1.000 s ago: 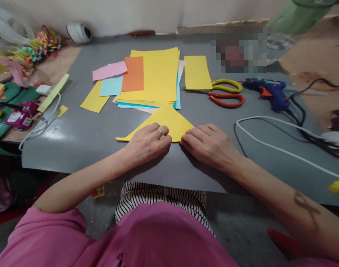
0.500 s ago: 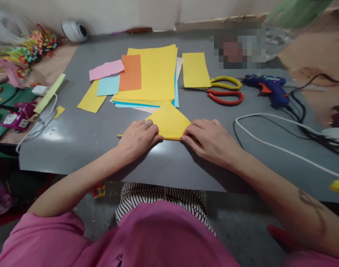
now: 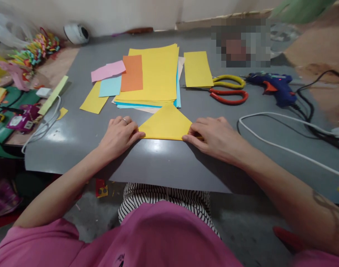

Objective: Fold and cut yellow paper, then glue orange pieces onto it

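Observation:
A yellow sheet folded into a triangle [image 3: 166, 124] lies flat on the grey table [image 3: 158, 163], its long folded edge toward me. My left hand [image 3: 119, 134], a ring on one finger, has curled fingers pressing the triangle's left corner. At the right corner my right hand [image 3: 214, 135] pinches the paper, fingers closed together. Both forearms reach in from the table's near edge.
Behind the triangle sits a stack of yellow sheets [image 3: 155, 74] with orange [image 3: 132, 73], pink [image 3: 108, 70] and light blue [image 3: 110, 86] pieces. A yellow strip [image 3: 197, 69], scissors [image 3: 227, 91] and a blue glue gun [image 3: 275, 87] lie to the right. A white cable [image 3: 283, 148] crosses right.
My left hand has slid left along the folded edge, from the middle of the triangle to its left corner. My right hand has stayed at the right corner.

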A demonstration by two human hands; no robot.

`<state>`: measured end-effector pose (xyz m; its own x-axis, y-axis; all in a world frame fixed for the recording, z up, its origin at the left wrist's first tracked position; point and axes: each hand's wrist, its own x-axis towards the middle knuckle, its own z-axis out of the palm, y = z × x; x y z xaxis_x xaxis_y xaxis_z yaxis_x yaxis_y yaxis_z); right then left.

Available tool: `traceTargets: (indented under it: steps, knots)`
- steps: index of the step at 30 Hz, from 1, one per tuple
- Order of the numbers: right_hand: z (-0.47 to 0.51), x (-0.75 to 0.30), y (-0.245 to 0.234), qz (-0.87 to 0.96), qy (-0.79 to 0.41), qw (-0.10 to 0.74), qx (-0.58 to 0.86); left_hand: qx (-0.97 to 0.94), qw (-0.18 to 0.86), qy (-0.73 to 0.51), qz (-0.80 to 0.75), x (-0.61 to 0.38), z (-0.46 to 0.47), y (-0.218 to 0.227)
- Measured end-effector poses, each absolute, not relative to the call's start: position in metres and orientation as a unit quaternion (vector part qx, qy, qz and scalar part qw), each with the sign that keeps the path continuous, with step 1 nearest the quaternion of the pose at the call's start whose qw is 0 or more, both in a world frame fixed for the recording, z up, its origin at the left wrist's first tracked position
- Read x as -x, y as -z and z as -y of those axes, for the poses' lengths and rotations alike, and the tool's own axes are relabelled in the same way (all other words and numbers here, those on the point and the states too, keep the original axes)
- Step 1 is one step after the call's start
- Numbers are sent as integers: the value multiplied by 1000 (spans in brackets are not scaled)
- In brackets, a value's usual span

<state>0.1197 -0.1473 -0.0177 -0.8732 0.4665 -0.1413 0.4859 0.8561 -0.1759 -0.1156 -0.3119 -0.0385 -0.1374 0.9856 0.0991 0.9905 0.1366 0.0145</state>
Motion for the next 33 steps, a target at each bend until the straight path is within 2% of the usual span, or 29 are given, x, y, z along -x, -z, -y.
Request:
traceTargets:
  steps: [9,12,15,18,20,24,28,31,33]
  knots:
    - [143,-116,15,-964,107,57,-237,616,52,45,785,145,328,39]
    - [142,-114,13,-962,111,63,-241,578,113,74,805,147,337,29]
    - [140,-113,12,-960,118,75,-241,583,205,161,770,122,338,22]
    - [140,-113,12,-964,117,69,-230,753,151,152,622,82,329,29]
    - [140,-114,12,-964,118,63,-228,801,103,118,579,61,320,40]
    - [141,-114,10,-962,133,62,-232,806,35,80,585,46,312,59]
    - [132,-122,11,-960,131,79,-235,802,27,83,591,49,315,60]
    - [124,-139,17,-962,84,78,-247,801,30,90,590,48,317,59]
    - [124,-153,22,-960,11,43,-277,801,34,94,590,47,316,60]
